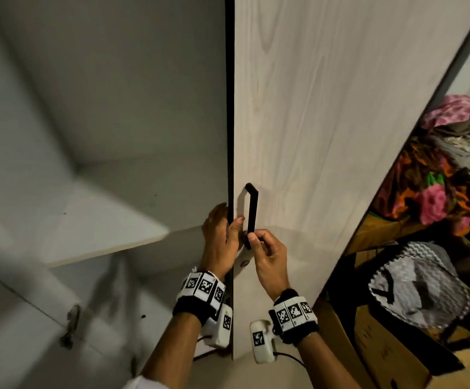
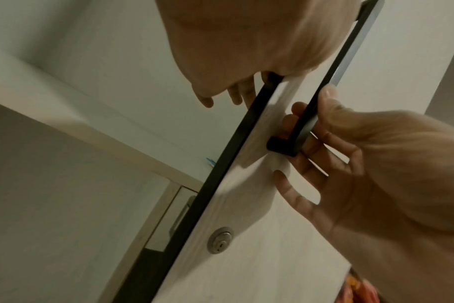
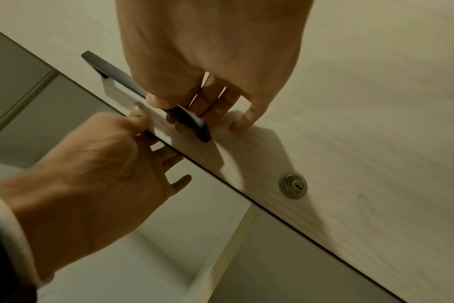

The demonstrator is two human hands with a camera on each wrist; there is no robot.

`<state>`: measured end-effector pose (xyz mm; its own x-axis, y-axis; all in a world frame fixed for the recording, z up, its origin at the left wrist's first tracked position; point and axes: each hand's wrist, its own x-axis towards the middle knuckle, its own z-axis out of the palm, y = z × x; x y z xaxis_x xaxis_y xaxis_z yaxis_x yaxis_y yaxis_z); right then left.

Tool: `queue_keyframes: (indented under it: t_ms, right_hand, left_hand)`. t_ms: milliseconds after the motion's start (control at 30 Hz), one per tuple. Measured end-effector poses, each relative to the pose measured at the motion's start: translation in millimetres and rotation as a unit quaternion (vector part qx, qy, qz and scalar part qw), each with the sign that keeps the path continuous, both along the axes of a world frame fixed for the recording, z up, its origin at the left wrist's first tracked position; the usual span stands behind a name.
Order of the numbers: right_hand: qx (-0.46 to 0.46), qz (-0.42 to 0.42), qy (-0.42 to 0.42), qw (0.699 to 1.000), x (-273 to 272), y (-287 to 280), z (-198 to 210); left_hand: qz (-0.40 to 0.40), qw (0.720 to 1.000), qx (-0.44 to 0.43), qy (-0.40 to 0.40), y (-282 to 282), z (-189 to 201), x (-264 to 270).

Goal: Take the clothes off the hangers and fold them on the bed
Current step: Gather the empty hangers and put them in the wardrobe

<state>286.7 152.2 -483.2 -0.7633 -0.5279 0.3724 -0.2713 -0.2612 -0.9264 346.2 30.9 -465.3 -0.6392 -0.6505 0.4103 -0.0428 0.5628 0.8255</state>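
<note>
At the wardrobe door (image 1: 326,130), the right hand (image 1: 268,255) grasps the lower end of the black handle (image 1: 252,214), whose long axis runs upright above the fingers (image 3: 184,123). The left hand (image 1: 221,237) curls round the door's dark edge just beside it, likely to swing it. No hangers show; bundled clothes (image 1: 436,175) sit on shelves well to the right.

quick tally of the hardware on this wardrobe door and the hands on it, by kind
Black door handle: 1
Round keyhole lock: 1
Hands on the door: 2, the left hand gripping the door's dark edge, the right hand pinching the handle's lower end
Total: 4
</note>
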Motion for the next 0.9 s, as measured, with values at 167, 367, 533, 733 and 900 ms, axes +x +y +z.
queue_keyframes:
  t_ms: [167,367,533,733,900]
  right_hand:
    - [-0.007,-0.005,0.013,1.000,-16,-37,0]
    - [0.008,0.002,0.018,1.000,-28,-50,-5]
    - [0.002,0.009,-0.015,1.000,-20,-45,-5]
    - [-0.016,-0.072,-0.071,0.995,12,-21,-4]
    - [0.055,-0.023,-0.139,0.988,57,4,-34]
  left_hand:
    - [0.065,0.993,-0.084,-0.048,-23,20,-14]
    - [0.087,0.992,-0.074,-0.058,-38,18,-26]
    - [0.090,0.992,-0.044,-0.074,-36,17,-27]
    - [0.120,0.984,0.012,-0.134,-23,6,-2]
    - [0.183,0.975,0.098,-0.078,16,-54,86]
